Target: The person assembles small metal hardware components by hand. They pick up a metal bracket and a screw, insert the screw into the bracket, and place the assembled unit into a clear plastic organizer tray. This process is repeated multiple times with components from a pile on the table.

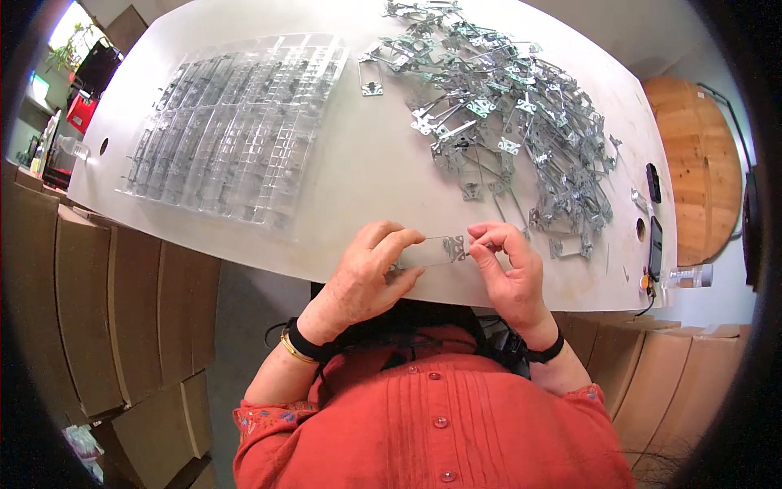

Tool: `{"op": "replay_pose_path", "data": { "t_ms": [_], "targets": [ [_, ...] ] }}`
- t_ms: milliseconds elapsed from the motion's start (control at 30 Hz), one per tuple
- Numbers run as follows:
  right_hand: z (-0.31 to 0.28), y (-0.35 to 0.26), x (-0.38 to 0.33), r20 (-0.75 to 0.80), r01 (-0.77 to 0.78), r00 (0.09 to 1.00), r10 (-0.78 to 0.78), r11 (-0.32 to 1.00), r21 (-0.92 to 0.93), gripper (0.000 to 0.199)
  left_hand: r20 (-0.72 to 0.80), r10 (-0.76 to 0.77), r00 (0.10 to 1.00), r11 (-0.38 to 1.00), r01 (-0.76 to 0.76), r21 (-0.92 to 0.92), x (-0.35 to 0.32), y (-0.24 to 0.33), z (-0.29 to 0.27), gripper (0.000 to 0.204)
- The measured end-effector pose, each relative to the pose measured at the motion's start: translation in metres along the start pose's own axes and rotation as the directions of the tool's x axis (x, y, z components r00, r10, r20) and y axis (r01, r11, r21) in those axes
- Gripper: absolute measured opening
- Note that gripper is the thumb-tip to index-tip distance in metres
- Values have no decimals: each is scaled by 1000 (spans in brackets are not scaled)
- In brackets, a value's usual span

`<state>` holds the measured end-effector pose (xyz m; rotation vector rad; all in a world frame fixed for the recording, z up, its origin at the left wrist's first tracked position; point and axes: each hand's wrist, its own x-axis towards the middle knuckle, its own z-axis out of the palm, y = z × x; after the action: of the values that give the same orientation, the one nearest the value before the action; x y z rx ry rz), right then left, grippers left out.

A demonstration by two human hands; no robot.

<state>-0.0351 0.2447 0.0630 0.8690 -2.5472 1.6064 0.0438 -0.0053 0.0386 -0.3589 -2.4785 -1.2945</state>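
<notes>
My left hand (362, 273) grips the left end of a metal bracket assembly (454, 248), two thin parallel rods with a cut-out plate at the right end. Its left end is mostly hidden by my fingers. Beside the right plate, my right hand (511, 273) is closed in a pinch. Whatever sits between those fingertips is too small to make out. The assembly is held just above the near edge of the white table (358, 163). Further back on the right lies a large tangled pile of similar metal brackets (521, 106).
A clear plastic compartment tray (232, 130) with metal parts in its rows lies at the left. On the right edge are a black phone (656, 248), a clear bottle (691, 277) and a table hole (641, 230). Cardboard boxes (134, 301) stand beside the table.
</notes>
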Motion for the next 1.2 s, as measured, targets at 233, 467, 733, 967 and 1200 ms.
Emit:
{"op": "replay_pose_path", "data": {
  "t_ms": [233,467,733,967,1200],
  "targets": [
    [0,-10,-2,104,-92,991,84,993,74,9,57,-33,998,996,28,86,5,5,-8,48],
    [0,-8,-8,113,-127,987,111,981,145,9,93,18,995,971,-40,236,10,0,-8,51],
    [0,-4,-11,154,-179,975,157,973,144,12,-111,-29,993,960,59,275,9,5,3,51],
    [3,-2,-14,177,-185,971,160,973,138,13,-185,-112,976,916,174,362,2,15,8,26],
    [4,-12,-13,244,-234,948,204,966,105,13,-100,-203,974,928,224,298,8,19,10,32]
  ]
}}
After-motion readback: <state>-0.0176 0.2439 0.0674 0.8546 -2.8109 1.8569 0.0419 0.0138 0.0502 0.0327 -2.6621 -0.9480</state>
